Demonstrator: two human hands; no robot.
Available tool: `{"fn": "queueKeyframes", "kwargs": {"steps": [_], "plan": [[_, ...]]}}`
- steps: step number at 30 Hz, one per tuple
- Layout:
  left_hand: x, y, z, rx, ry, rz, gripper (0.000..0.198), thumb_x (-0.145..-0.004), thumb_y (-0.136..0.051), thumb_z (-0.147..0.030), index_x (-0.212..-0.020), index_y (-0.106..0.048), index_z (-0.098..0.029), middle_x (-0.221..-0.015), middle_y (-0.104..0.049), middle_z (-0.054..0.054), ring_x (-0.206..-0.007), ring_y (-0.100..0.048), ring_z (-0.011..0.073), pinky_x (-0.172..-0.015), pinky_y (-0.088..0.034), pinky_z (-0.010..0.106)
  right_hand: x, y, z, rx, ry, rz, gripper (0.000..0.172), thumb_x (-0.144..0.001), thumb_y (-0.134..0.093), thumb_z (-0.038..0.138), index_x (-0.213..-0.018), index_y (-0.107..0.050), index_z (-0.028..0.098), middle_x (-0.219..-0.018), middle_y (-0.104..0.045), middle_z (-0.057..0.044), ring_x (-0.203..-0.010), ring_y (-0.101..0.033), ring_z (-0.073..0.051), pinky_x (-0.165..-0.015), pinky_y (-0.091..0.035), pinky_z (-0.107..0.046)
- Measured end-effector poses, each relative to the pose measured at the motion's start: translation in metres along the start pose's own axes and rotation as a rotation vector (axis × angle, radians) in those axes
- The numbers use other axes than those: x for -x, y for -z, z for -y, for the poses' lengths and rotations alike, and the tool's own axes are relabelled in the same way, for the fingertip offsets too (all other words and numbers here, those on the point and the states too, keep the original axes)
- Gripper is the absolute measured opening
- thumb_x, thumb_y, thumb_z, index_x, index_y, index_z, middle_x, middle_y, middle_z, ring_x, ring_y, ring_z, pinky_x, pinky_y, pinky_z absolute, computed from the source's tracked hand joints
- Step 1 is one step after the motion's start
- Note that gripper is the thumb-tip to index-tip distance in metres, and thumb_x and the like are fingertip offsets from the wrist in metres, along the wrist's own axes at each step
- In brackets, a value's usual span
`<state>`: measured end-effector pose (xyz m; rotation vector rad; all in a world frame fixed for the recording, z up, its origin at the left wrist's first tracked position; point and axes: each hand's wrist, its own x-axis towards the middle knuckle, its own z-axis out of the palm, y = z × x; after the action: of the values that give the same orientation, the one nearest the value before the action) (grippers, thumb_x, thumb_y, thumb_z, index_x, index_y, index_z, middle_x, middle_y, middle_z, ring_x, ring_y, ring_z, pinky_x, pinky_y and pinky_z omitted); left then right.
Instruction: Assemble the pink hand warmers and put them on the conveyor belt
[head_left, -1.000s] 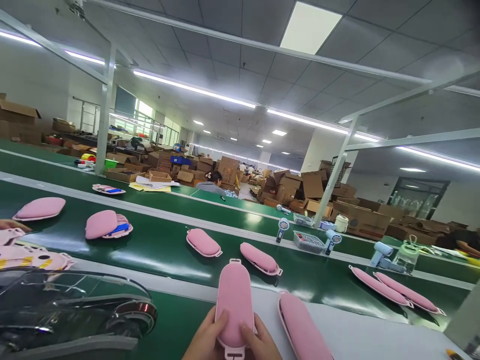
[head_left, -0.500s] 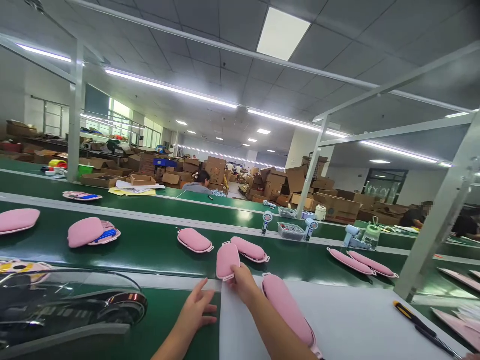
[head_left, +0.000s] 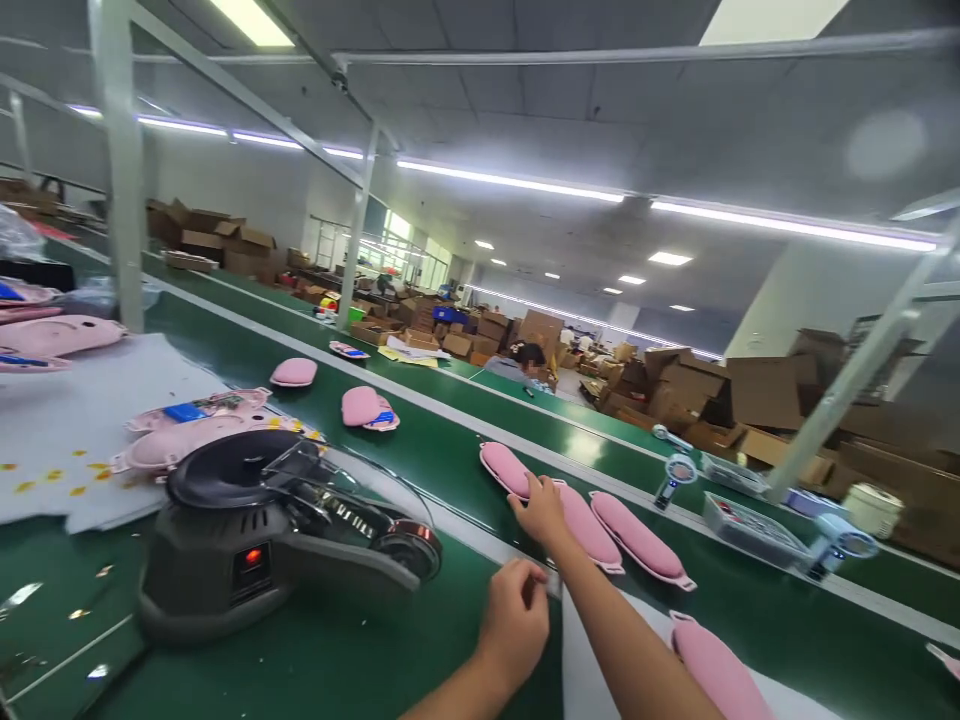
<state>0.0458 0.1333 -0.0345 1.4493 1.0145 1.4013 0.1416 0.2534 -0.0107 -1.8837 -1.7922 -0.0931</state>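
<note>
My right hand point(head_left: 541, 512) reaches over the green belt, its fingers closed on the near end of a pink oval shell point(head_left: 504, 466). Right beside that hand lies a second pink shell point(head_left: 589, 530), partly covered by my wrist. A third pink shell point(head_left: 641, 535) rests just to its right. My left hand point(head_left: 516, 618) is held nearer to me, above the bench edge, with its fingers curled in and nothing visible in them. Another pink shell point(head_left: 716, 665) lies on the white sheet point(head_left: 581, 660), beyond my right forearm.
A black round machine point(head_left: 225, 560) with a lit red switch stands on the left. Behind it are pink shells with blue parts point(head_left: 187, 412) on a white sheet. Farther along the belt lie more pink shells point(head_left: 361, 406). Handheld fans point(head_left: 677, 475) and a clear tray point(head_left: 754, 530) stand to the right.
The view has swung left. My right hand has moved from the white sheet's edge to a shell farther left on the belt. My left hand's spread fingers have curled closed.
</note>
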Motion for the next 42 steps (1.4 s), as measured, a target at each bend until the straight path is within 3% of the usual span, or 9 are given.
{"fn": "queueKeyframes", "kwargs": {"steps": [8,14,19,23,26,32,36,39,42], "plan": [[-0.005,-0.016,0.027,-0.080,-0.005,-0.003,0.019,-0.064,-0.050,-0.002,-0.064,-0.061,-0.018,-0.064,-0.051,0.002,-0.061,-0.047,0.0184,-0.061,-0.030,0.032,-0.070,-0.010,-0.003,0.114,-0.076,0.300,0.037,-0.091,-0.059,0.034,-0.123,-0.053,0.017,-0.124,-0.056,-0.009,-0.106,-0.059,-0.022,-0.089,-0.050,-0.045],[-0.008,-0.022,0.035,0.008,0.089,-0.080,0.018,-0.063,-0.051,-0.004,-0.060,-0.059,-0.019,-0.066,-0.054,0.004,-0.068,-0.051,0.0208,-0.063,-0.031,0.033,-0.073,-0.003,0.001,0.022,-0.129,0.389,0.036,-0.091,-0.058,0.034,-0.123,-0.053,0.017,-0.124,-0.056,-0.009,-0.105,-0.059,-0.022,-0.088,-0.051,-0.044],[-0.012,-0.015,0.026,0.223,0.226,-0.161,0.014,-0.076,-0.057,-0.023,-0.083,-0.066,-0.016,-0.076,-0.060,0.007,-0.072,-0.054,0.0222,-0.067,-0.038,0.034,-0.038,0.024,0.013,-0.155,-0.161,0.330,0.045,-0.089,-0.060,0.033,-0.130,-0.046,0.018,-0.129,-0.052,-0.010,-0.110,-0.057,-0.024,-0.092,-0.048,-0.046],[-0.018,-0.001,0.015,0.476,0.323,-0.151,0.066,-0.079,-0.059,-0.048,-0.131,-0.046,-0.010,-0.104,-0.062,0.014,-0.092,-0.059,0.0253,-0.078,-0.044,0.033,0.017,0.051,0.021,-0.320,-0.244,0.309,0.075,-0.078,-0.065,0.035,-0.139,-0.027,0.013,-0.123,-0.055,-0.015,-0.108,-0.059,-0.025,-0.090,-0.047,-0.037],[-0.021,0.007,0.007,0.690,0.353,-0.044,0.091,-0.071,-0.064,-0.060,-0.142,-0.029,-0.016,-0.124,-0.056,0.014,-0.107,-0.058,0.0258,-0.085,-0.046,0.031,0.073,0.068,0.026,-0.437,-0.310,0.320,0.083,-0.070,-0.068,0.036,-0.139,-0.025,0.018,-0.108,-0.062,-0.009,-0.092,-0.066,-0.023,-0.077,-0.050,-0.032],[-0.015,0.014,-0.009,0.949,0.511,0.369,0.086,-0.058,-0.075,-0.063,-0.127,-0.052,-0.017,-0.084,-0.070,0.006,-0.081,-0.067,0.0255,-0.077,-0.051,0.035,0.165,0.098,0.037,-0.768,-0.485,0.323,0.077,-0.069,-0.067,0.038,-0.136,-0.029,0.026,-0.102,-0.066,-0.004,-0.076,-0.066,-0.019,-0.065,-0.050,-0.029],[-0.015,0.018,-0.014,1.016,0.631,0.592,0.068,-0.068,-0.071,-0.057,-0.116,-0.062,-0.011,-0.087,-0.074,0.012,-0.089,-0.068,0.0317,-0.084,-0.050,0.043,0.183,0.117,0.023,-0.664,-0.346,0.291,0.041,-0.090,-0.042,0.047,-0.124,-0.051,0.026,-0.103,-0.068,-0.005,-0.089,-0.064,-0.022,-0.082,-0.048,-0.037],[-0.016,0.018,-0.014,1.034,0.684,0.682,0.067,-0.071,-0.066,-0.059,-0.115,-0.063,-0.009,-0.096,-0.074,0.015,-0.096,-0.067,0.0350,-0.089,-0.049,0.046,0.185,0.121,0.002,-0.438,-0.246,0.094,0.037,-0.093,-0.036,0.038,-0.117,-0.059,0.024,-0.111,-0.066,-0.007,-0.100,-0.060,-0.025,-0.086,-0.048,-0.040],[-0.015,0.018,-0.010,1.028,0.699,0.730,0.068,-0.069,-0.069,-0.058,-0.115,-0.063,-0.009,-0.098,-0.074,0.016,-0.096,-0.068,0.0354,-0.089,-0.050,0.046,0.188,0.119,-0.016,-0.182,-0.137,-0.147,0.048,-0.087,-0.042,0.021,-0.135,-0.046,0.020,-0.126,-0.056,-0.013,-0.113,-0.053,-0.027,-0.092,-0.047,-0.044]]}}
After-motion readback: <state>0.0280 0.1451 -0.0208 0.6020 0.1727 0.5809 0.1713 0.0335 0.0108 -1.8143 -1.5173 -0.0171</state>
